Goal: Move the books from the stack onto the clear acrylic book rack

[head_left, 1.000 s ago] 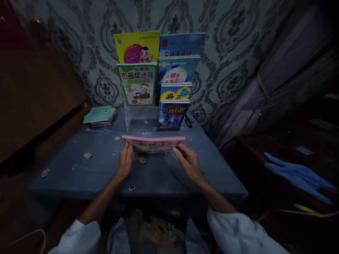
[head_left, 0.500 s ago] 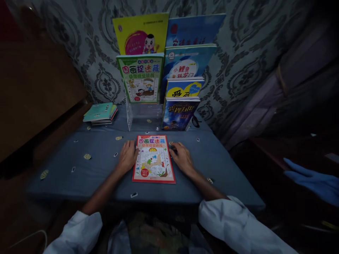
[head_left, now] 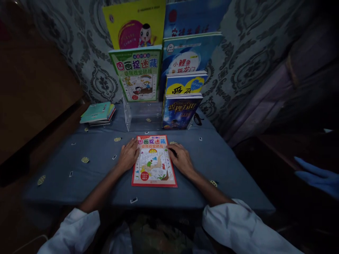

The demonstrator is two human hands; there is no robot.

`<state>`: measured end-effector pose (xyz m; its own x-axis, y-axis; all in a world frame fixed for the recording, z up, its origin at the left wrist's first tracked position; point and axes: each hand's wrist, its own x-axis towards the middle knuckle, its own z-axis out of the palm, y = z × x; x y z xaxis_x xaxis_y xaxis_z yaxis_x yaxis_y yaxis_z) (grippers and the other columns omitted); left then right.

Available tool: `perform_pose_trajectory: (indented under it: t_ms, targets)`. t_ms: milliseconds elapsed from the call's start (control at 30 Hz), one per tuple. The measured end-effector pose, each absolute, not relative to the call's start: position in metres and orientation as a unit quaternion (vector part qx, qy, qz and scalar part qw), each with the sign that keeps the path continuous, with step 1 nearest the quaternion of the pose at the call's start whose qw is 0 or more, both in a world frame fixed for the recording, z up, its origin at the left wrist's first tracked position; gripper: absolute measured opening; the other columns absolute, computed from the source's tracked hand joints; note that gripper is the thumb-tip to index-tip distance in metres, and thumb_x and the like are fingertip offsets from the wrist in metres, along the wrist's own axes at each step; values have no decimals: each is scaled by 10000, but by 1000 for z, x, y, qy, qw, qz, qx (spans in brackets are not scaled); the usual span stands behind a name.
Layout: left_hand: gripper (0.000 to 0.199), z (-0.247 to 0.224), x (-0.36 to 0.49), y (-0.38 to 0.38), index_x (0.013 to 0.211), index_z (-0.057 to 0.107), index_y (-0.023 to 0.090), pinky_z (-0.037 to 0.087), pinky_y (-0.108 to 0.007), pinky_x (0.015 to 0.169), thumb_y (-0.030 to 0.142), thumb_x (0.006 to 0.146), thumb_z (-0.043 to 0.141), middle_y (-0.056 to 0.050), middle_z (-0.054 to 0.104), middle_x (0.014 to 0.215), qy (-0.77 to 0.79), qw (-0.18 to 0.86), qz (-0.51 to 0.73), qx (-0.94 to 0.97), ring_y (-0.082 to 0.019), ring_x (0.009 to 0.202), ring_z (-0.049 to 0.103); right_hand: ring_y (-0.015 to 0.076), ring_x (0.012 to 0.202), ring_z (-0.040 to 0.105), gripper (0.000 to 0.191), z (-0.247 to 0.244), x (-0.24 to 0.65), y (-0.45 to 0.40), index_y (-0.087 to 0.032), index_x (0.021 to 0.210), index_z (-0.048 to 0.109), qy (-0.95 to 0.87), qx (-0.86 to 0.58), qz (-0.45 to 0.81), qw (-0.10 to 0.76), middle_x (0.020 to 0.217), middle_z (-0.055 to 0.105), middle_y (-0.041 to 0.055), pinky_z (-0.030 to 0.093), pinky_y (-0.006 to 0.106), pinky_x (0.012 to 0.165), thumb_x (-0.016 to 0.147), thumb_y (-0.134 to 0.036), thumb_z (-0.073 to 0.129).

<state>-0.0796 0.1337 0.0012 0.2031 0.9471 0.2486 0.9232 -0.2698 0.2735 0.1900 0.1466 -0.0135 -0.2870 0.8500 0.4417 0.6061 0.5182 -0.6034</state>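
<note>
A red-bordered picture book (head_left: 153, 162) lies face up on the blue-grey cloth, between my two hands. My left hand (head_left: 129, 155) rests palm down along its left edge, fingers stretched forward, the thumb side touching the cover. At the upper right edge of the same book is my right hand (head_left: 181, 158), its fingertips touching the cover's margin and its fingers slightly bent and apart. The fingers do not close around the book on either side.
Behind the book stands a clear acrylic rack (head_left: 143, 121) holding a green picture book (head_left: 137, 76), a yellow book (head_left: 134, 24) and several blue ones. Thin books (head_left: 96, 113) are stacked at the left. Dark glasses (head_left: 197, 119) lie by the rack. A blue-gloved hand (head_left: 317, 176) shows at far right.
My right hand has shifted slightly left, so its fingertips now meet the book's edge. My left hand stays beside the book. The view has tilted down and closer; the blue glove appears farther right.
</note>
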Motion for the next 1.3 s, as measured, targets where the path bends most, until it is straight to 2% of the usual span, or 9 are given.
perform_pose_trajectory:
  t_ms: [200, 533, 833, 1000, 1300]
  targets:
    - [412, 8, -66, 153, 1350, 559, 106, 440, -513, 1058, 220, 989, 398, -195, 529, 1469, 579, 15, 163, 799, -301, 1377, 496, 272, 994, 637, 254, -13, 191, 147, -187, 1003, 725, -769, -480, 183, 380, 1020, 734, 105, 497, 432, 904, 892, -167, 498]
    - [412, 0, -34, 183, 1359, 566, 146, 390, -456, 1154, 206, 972, 434, -133, 568, 1446, 480, -1, 142, 866, -263, 1348, 527, 240, 974, 674, 274, -18, 187, 155, -195, 979, 741, -751, -496, 171, 401, 1025, 765, 84, 495, 397, 922, 851, -82, 527]
    - [483, 6, 1, 196, 1420, 515, 140, 353, -439, 1147, 131, 946, 426, -129, 527, 1487, 434, 15, 129, 891, -244, 1388, 476, 239, 961, 686, 268, -11, 185, 154, -193, 968, 743, -741, -512, 174, 398, 1011, 773, 84, 488, 383, 928, 853, -71, 534]
    - [530, 4, 4, 199, 1456, 475, 123, 335, -452, 1147, 105, 932, 402, -136, 502, 1509, 421, 26, 128, 897, -242, 1412, 446, 237, 954, 679, 270, -9, 185, 153, -186, 971, 746, -741, -516, 175, 394, 1012, 772, 89, 495, 352, 882, 853, -67, 534]
    - [523, 2, 0, 201, 1469, 464, 153, 303, -453, 1168, 131, 953, 382, -108, 483, 1529, 411, 45, 129, 901, -230, 1452, 394, 228, 931, 672, 277, -11, 186, 157, -189, 969, 739, -737, -518, 177, 396, 991, 775, 75, 487, 356, 885, 853, -59, 523]
